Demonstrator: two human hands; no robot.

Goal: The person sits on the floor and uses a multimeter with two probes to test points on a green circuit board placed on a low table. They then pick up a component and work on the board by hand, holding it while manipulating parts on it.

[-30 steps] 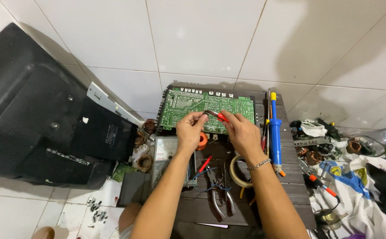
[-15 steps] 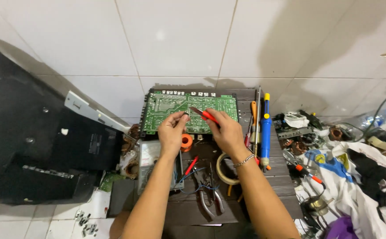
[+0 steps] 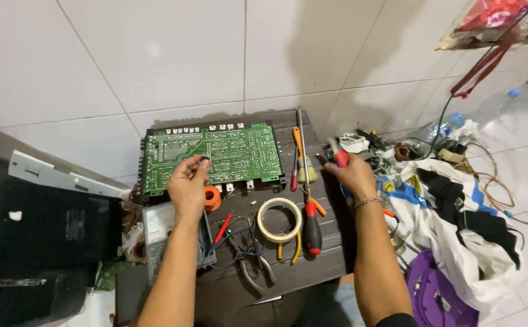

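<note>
Now: left hand [image 3: 186,181] pinches small dark part [image 3: 205,160] over green circuit board [image 3: 210,156]; right hand [image 3: 351,174], well apart, grips red-handled tool [image 3: 338,154] beside brush [image 3: 303,162]. Advise steady pinch, part held low over board.

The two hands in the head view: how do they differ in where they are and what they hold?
The left hand is over the green circuit board, pinching a small dark part between fingertips; the right hand is off the board, at the table's right edge near the clutter of parts. The right hand grips a red-handled tool and wears a bracelet; the left wrist is bare. Both are bare and raised above the dark slatted table.
</note>
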